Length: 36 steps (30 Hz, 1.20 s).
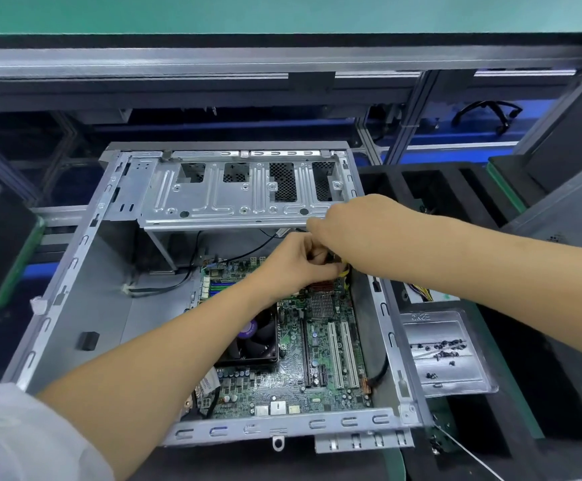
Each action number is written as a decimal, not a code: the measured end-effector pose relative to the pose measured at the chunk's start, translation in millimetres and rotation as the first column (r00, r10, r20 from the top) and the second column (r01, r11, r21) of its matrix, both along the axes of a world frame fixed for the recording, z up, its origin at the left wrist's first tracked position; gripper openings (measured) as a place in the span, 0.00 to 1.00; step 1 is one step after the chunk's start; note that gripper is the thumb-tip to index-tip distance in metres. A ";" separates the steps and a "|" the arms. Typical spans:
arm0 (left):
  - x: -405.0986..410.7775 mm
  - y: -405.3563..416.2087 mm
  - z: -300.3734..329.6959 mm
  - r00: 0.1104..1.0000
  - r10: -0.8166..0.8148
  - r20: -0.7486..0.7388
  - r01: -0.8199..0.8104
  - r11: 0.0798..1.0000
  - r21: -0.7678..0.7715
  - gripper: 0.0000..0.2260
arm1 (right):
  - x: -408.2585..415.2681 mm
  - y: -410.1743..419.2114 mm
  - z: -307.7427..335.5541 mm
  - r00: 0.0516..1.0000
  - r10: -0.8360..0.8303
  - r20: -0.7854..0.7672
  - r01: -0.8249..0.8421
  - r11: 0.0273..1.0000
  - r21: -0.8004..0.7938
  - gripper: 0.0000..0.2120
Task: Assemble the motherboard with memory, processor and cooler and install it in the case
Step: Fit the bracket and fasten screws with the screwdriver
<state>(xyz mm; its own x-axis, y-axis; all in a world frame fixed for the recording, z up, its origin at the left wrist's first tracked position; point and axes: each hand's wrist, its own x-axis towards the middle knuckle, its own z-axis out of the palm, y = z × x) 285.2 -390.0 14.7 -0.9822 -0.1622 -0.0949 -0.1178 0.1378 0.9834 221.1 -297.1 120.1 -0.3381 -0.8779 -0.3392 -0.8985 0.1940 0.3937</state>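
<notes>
At centre frame, your left hand (300, 262) and right hand (348, 220) met over the far right corner of the green printed motherboard (282, 376), which lay flat inside the open grey sheet-metal case (84, 237). Your left fingers were curled around a bundle of yellow and black wires (344, 270) at the board's upper right edge; your right fingers were bent down toward the same spot, but whether they pinched anything could not be told.

Progress, as a judgement: the board was already seated in the case, and the black square cooler fan (258, 338) sat on it, so the processor beneath was presumably fitted. Cabling appeared to be the step in hand. Small dark screws (445, 352) lay in the clear plastic tray (421, 380) at right, just beside the case.

Hidden or unclear: your left forearm covered the memory slots and part of the fan; the connector under your fingers was out of sight; whether mounting screws were fitted could not be made out.
</notes>
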 end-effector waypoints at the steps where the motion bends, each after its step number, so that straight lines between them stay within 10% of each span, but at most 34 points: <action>1: -0.8 2.2 0.5 1.000 0.014 -0.003 -0.014 1.000 0.000 0.12 | 2.5 -2.8 -0.2 0.999 0.010 -0.032 -0.010 1.000 0.006 0.09; 14: -0.4 2.8 -2.0 0.998 -0.046 -0.030 0.047 0.999 0.025 0.21 | 0.8 -3.5 -6.4 0.988 0.050 -0.146 -0.043 0.998 0.051 0.14; 17: -2.7 -1.3 -4.1 1.000 -0.018 -0.011 0.018 0.999 0.050 0.10 | -4.4 3.0 -10.4 1.000 -0.005 0.009 0.005 1.000 0.006 0.07; 20: -1.8 -5.9 -5.3 0.997 -0.074 0.009 0.073 0.993 0.088 0.19 | -6.3 5.5 -2.0 0.997 0.029 0.072 -0.031 0.999 0.026 0.13; 22: 0.1 -3.2 -2.9 0.996 -0.091 0.007 0.091 0.994 0.055 0.18 | -2.8 1.8 -1.1 1.000 0.024 -0.009 -0.023 0.999 0.037 0.02; 25: -0.2 2.2 -1.9 0.999 -0.038 -0.027 0.039 0.999 0.033 0.20 | -1.4 -2.3 -4.7 0.988 0.072 -0.135 -0.066 0.997 0.045 0.13; 30: -1.4 -2.3 -1.6 0.998 -0.055 -0.007 0.056 0.993 0.104 0.13 | -6.3 1.6 -3.2 0.994 0.048 0.095 -0.051 0.998 0.032 0.10; 36: -1.4 1.5 -2.7 0.999 0.037 -0.001 -0.036 0.996 0.084 0.11 | 0.7 -6.7 -4.1 0.992 0.053 -0.110 -0.053 0.999 0.009 0.12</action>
<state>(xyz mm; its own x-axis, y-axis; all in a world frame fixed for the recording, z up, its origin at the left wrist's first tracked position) 283.8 -388.5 12.1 -0.9760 -0.1896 -0.1075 -0.1191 0.0508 0.9916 221.8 -303.8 115.9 -0.3268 -0.8934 -0.3082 -0.8585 0.1443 0.4920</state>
